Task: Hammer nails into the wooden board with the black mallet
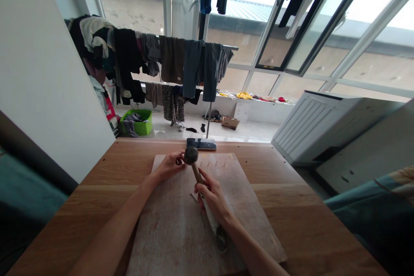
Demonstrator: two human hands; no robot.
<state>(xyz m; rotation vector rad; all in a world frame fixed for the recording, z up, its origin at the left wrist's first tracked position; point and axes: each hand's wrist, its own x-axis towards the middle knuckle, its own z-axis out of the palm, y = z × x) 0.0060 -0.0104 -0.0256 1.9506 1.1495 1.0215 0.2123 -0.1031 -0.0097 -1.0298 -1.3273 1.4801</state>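
Note:
My right hand is wrapped round the handle of a hammer. The dark, rounded head is raised towards the far side of a worn wooden board, and the handle slants back towards me under my wrist. My left hand rests at the board's far left part with its fingertips pinched together, right beside the hammer head. Whatever those fingers hold is hidden by the head. Several thin nails stand in a row in the board, just right of the hammer head. A small light strip shows under my right hand.
The board lies on a wooden table. A phone lies at the table's far edge, beyond the board. Past it stand a drying rack with clothes and a green basket. A white appliance is at the right.

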